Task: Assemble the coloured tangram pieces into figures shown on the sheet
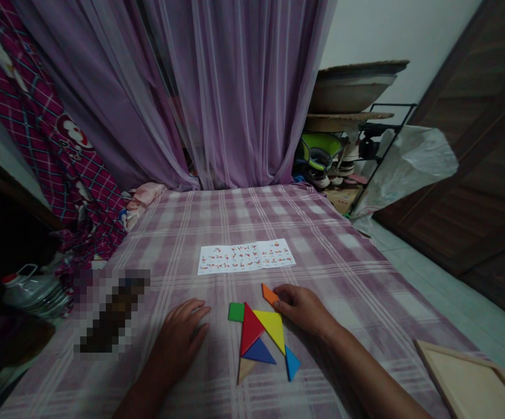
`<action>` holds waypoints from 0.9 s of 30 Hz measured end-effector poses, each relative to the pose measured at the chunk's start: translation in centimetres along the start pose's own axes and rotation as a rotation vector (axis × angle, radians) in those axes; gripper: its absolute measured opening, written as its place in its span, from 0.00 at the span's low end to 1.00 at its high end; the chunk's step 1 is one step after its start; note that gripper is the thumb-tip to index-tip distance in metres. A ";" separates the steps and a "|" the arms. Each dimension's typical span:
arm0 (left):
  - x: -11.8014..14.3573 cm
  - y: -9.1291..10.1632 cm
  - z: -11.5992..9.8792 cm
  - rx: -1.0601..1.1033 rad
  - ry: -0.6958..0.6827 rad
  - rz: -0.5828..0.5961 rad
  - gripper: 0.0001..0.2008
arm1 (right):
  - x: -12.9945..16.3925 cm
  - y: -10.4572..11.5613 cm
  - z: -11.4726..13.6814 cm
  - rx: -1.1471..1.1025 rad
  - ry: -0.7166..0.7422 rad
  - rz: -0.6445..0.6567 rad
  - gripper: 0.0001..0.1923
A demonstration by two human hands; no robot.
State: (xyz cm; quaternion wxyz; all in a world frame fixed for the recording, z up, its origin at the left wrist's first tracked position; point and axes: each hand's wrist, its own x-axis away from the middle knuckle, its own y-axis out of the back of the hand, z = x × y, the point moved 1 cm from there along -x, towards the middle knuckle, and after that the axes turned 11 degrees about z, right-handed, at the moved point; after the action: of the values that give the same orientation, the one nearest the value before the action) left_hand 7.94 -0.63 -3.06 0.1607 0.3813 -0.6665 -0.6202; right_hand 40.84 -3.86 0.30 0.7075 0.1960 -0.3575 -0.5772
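- A shallow wooden tray (470, 387) with a raised pale rim lies at the near right corner of the bed, well apart from the hands.
- Flat tangram pieces lie on the checked purple-and-white bedsheet (322, 233): a tan triangle (244, 368) and a small blue triangle (291, 363) nearest, then a wider blue triangle (258, 352), a red triangle (249, 329) and a yellow triangle (271, 327) edge to edge, with a green square (236, 312) just left of the red one's tip.
- The left hand (183, 334) lies flat, palm down, fingers loosely spread on the cloth, holding nothing, just left of the green square.
- The right hand (302, 307) rests on the sheet with its fingertips pinching the orange piece (270, 294), a small slanted four-sided shape at the top of the yellow triangle.
- Beyond, a white paper sheet (246, 256) printed with small red figures lies flat.
- Farthest, sheer purple curtains (217, 93) hang in soft folds; a metal rack (366, 145) with wide round basins stands at right.
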 end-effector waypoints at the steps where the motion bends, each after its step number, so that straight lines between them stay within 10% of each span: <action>1: -0.1 0.0 0.0 0.000 -0.003 0.004 0.15 | 0.0 0.0 -0.2 -0.014 0.012 -0.007 0.16; 9: -0.8 0.5 -0.2 0.026 0.015 0.050 0.16 | 1.7 -0.4 -1.4 -0.165 0.042 -0.084 0.17; 27: -0.9 -0.2 0.0 -0.009 0.018 0.061 0.18 | 14.8 -2.7 -1.7 0.251 -0.182 -0.120 0.17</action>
State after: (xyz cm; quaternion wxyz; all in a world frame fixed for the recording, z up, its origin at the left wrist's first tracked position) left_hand 8.59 -0.04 -3.01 0.1871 0.3654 -0.6735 -0.6147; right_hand 41.42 -18.97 1.39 0.6066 0.2507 -0.4771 -0.5845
